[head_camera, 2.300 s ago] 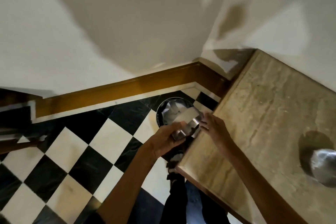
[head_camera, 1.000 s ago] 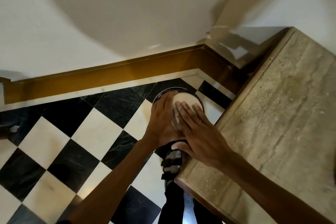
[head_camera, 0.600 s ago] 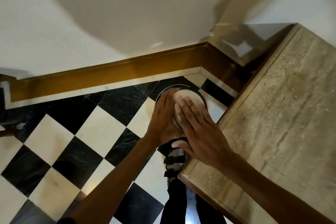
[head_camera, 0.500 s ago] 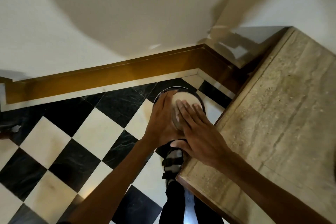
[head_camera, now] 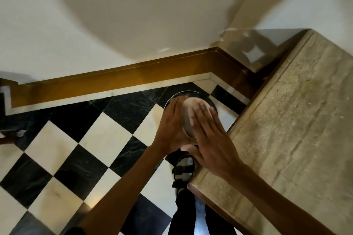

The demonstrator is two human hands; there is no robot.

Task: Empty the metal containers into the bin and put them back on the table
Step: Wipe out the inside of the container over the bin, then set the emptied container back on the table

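Note:
A round metal container is held upside down over the dark round bin on the floor in the corner. My left hand grips its left side. My right hand lies flat with fingers spread on its upturned bottom. Both hands hide most of the container and the bin's inside. The stone-topped table stands just right of the bin.
The floor is black and white checkered tile with a brown skirting board along the white walls. My foot in a sandal stands beside the table's near corner.
The container has gone from tilted between both hands at the table's edge to upside down over the bin. My right hand now rests flat on its bottom.

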